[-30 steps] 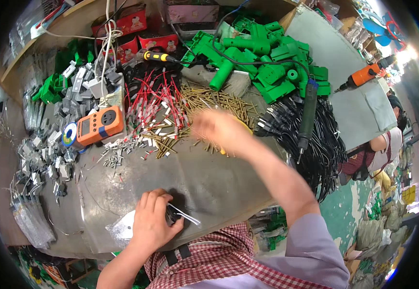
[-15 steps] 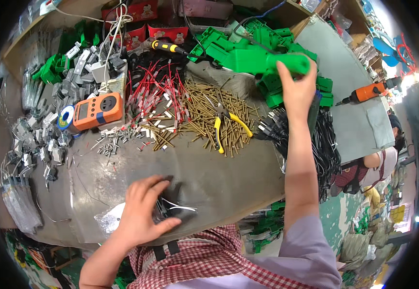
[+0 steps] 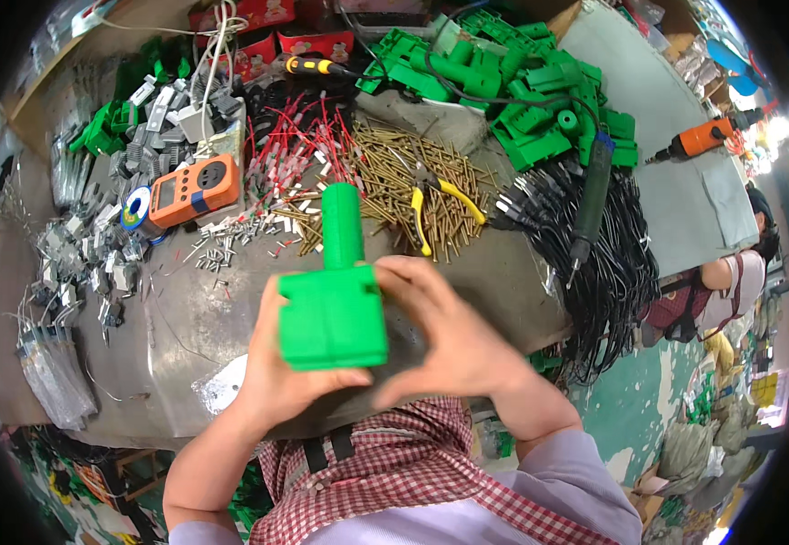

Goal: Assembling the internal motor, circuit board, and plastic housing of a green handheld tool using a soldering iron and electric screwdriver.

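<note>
Head cam: I've got both hands on green plastic housing, held above bench. L hand cups underside, R hand wraps side, fingers curled. Looks rigid, light, hollow imo. Grip boxy base, not the tube.

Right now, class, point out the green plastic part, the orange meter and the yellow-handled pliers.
green plastic part [image 3: 333,313], head view, front face of its block.
orange meter [image 3: 197,189], head view, middle of its body.
yellow-handled pliers [image 3: 419,229], head view, left yellow handle.
</note>
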Demonstrator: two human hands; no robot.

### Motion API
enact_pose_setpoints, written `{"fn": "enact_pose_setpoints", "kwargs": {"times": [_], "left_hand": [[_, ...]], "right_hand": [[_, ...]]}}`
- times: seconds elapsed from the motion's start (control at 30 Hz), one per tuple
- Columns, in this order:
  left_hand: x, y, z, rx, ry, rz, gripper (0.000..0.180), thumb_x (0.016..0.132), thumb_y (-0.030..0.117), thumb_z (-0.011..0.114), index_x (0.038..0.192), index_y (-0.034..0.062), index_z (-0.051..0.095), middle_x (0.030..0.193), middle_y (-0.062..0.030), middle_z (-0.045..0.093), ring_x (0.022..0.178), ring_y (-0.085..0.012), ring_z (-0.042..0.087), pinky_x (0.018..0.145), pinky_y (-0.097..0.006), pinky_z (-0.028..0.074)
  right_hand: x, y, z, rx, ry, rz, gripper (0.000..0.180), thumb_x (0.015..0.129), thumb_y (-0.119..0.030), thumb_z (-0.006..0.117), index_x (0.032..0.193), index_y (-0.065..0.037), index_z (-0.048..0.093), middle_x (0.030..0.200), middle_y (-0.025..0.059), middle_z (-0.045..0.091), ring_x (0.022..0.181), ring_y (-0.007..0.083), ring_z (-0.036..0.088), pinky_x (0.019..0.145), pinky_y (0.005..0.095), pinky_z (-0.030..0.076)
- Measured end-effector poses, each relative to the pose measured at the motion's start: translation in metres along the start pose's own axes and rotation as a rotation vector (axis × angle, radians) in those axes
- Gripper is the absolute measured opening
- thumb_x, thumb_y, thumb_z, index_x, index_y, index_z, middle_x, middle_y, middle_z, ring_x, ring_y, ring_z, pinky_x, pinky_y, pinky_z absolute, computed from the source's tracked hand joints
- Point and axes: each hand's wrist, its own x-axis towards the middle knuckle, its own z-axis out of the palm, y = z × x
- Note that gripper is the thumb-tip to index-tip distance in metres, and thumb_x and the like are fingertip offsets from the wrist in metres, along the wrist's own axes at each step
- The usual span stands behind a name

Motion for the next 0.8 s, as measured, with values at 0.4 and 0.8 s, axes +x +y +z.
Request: {"fn": "enact_pose_setpoints", "kwargs": {"times": [0.4,0.8], "left_hand": [[0.103,0.067,0.002,0.734,0.034,0.673,0.115,0.056,0.052,0.080,0.144,0.0027,0.026,0.147,-0.0195,0.030,0.138,-0.0327,0.026,0.112,-0.043,0.022],[-0.039,-0.023,-0.068,-0.233,0.584,0.166,0.057,0.087,0.000,0.050,0.140,0.0031,0.031,0.143,-0.0103,0.035,0.119,-0.0253,0.051,0.097,-0.050,0.046]], "right_hand": [[-0.013,0.020,-0.032,-0.031,0.817,0.088,0.068,0.062,-0.005,0.084,0.117,-0.004,0.044,0.113,0.0096,0.052,0.097,0.0205,0.056,0.082,0.0345,0.049],[0.105,0.080,0.049,-0.609,-0.019,-0.035,0.015,0.079,-0.011,0.065,0.083,0.002,0.060,0.084,0.0179,0.059,0.077,0.0329,0.062,0.068,0.0404,0.051]]}}
